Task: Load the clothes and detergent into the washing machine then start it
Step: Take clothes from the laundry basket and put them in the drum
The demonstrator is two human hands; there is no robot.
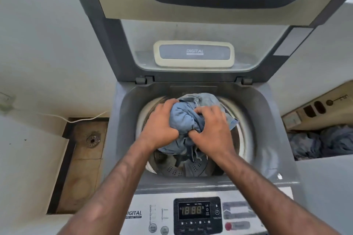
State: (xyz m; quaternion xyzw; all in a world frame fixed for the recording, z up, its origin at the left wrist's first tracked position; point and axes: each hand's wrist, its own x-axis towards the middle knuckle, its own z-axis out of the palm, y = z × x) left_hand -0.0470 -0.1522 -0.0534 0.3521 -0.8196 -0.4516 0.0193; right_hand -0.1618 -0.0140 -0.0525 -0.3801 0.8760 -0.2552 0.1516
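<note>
A bundle of crumpled blue-grey cloth (188, 118) is gripped by the left hand (159, 127) and the right hand (211, 129) above the round drum opening (246, 133) of the grey top-loading washing machine (267, 120). The machine's hinged lid (193, 25) is raised behind the drum, and a lit digital display panel (192, 210) is seen in front of it. More dark blue clothes (324, 143) are heaped to the right of the machine.
</note>
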